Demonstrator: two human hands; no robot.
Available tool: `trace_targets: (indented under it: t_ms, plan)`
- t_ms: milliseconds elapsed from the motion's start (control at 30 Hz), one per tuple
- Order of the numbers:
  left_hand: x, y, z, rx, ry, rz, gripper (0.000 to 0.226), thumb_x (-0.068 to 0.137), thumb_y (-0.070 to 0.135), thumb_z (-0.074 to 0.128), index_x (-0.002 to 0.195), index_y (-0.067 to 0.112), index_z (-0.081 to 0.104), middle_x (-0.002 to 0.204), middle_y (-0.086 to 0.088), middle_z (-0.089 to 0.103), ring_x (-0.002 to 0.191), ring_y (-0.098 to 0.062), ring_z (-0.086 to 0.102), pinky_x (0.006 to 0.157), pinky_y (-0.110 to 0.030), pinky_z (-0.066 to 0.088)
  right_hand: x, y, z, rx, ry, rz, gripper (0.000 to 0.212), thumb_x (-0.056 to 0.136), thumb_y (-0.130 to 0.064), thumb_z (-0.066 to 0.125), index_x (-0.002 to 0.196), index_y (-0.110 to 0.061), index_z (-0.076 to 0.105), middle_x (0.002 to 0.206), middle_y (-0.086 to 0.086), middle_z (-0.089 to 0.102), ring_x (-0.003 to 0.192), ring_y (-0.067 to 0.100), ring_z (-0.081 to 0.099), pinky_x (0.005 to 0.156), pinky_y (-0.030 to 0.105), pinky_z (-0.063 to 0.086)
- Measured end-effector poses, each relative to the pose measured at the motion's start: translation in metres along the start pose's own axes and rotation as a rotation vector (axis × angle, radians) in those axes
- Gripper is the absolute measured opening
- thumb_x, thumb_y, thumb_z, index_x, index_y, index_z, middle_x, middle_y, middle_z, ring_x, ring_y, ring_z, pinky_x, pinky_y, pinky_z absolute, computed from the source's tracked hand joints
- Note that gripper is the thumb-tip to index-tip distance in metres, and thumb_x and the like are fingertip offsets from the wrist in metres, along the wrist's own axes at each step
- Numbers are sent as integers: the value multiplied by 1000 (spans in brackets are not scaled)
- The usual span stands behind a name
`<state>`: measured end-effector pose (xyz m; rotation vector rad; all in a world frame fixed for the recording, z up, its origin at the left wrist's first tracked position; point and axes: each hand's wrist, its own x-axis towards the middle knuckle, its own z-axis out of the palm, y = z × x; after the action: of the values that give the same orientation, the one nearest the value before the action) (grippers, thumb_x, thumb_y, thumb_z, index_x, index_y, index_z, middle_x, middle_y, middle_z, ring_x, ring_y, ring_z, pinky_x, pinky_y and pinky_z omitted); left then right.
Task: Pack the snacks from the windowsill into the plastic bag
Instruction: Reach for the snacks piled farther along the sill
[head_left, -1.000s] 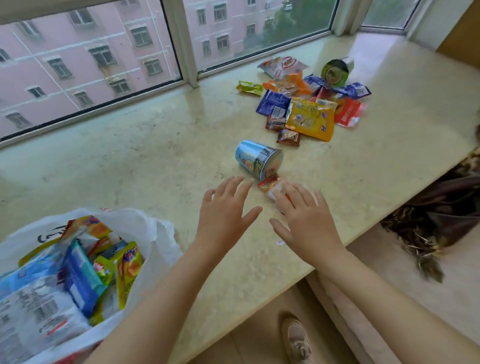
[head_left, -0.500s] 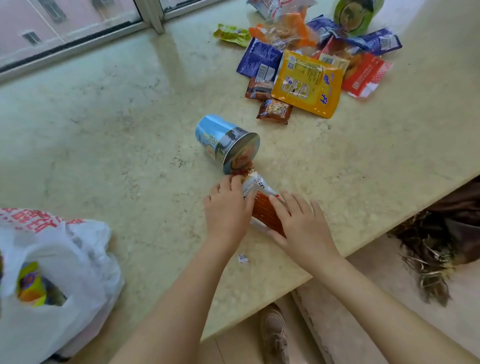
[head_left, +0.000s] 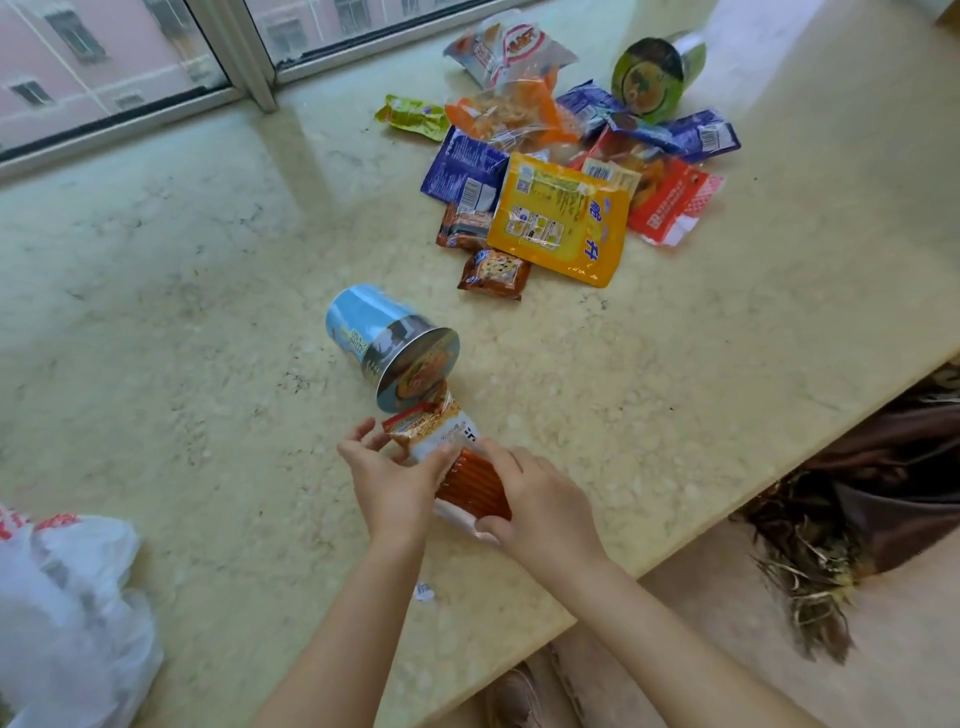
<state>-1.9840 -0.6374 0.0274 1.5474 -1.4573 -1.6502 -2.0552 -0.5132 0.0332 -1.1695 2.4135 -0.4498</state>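
Both hands hold an orange and white snack packet (head_left: 457, 467) just above the marble windowsill (head_left: 182, 291). My left hand (head_left: 389, 480) grips its near-left side, thumb across the top. My right hand (head_left: 535, 506) pinches its right end. Touching the packet's far tip, a blue noodle cup (head_left: 387, 343) lies on its side. Several snack packets lie in a pile beyond, with a yellow pouch (head_left: 563, 223) in front and a green cup (head_left: 652, 78) behind. The white plastic bag (head_left: 67, 618) sits at the lower left, its inside hidden.
The window frame (head_left: 244, 57) runs along the far edge. The sill's front edge (head_left: 727, 525) runs diagonally on the right, with dried brown plants (head_left: 841, 525) on the floor below it. A small scrap of paper (head_left: 425, 591) lies near my left forearm.
My open hands came down onto the packet and took hold of it, raising it slightly off the sill. The view tilted down and right, so the bag slid towards the left edge.
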Motion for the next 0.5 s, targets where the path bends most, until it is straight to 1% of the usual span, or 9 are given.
trace_targets:
  t_ms: [33,67,133,200,267,300,367,433,500]
  plan:
    - [1,-1,-1,10,-20,-18,76,64,10,88,125,18,42,114,1,60,93,-5,64,81,-29,55,1,0,0,6,-1,12,83,78,-38,70,146,-31,24,128,-9,49,112,15,50,84,29,44]
    - [2,-1,-2,39,-41,-29,68,64,13,89,121,16,52,107,2,67,91,-9,67,85,-34,56,1,0,-1,10,0,24,83,78,-37,71,146,-30,25,127,-8,49,112,15,49,83,29,44]
    - [1,0,-5,90,-87,-14,44,67,14,87,106,17,66,93,3,74,86,-12,70,86,-42,57,3,-1,-3,19,4,42,80,78,-36,71,144,-30,27,124,-7,49,110,16,50,83,30,45]
    - [0,1,-8,91,-105,4,32,72,13,83,100,20,68,91,4,74,87,-11,70,86,-43,56,4,-4,-5,50,19,61,71,81,-31,69,141,-31,32,121,-6,49,107,17,53,81,32,47]
    - [0,4,-10,68,-112,18,29,77,13,79,98,25,64,95,4,72,90,-10,68,85,-39,56,7,-6,-9,121,33,93,55,83,-26,66,133,-31,42,118,-8,51,103,15,57,79,32,50]
    - [0,5,-11,56,-119,23,29,79,13,77,98,27,60,98,3,71,92,-10,67,83,-35,55,9,-6,-11,158,38,112,46,84,-24,66,126,-31,48,116,-9,54,101,14,59,78,32,50]
    - [0,8,-14,37,-128,28,32,81,13,75,101,26,54,102,3,68,93,-8,66,74,-25,52,12,-7,-15,207,25,152,32,85,-21,65,113,-31,54,109,-11,61,97,12,60,74,29,48]
    - [0,11,-20,35,-126,41,35,82,14,74,104,24,49,100,6,66,88,-1,64,67,-16,48,14,-9,-19,229,0,178,25,86,-21,65,106,-32,55,101,-10,67,91,13,62,70,28,48]
    - [1,14,-29,39,-101,73,35,83,14,74,102,27,47,99,8,65,81,6,63,66,-15,46,14,-13,-21,286,13,202,23,85,-22,66,102,-33,56,90,-11,68,82,12,63,67,28,49]
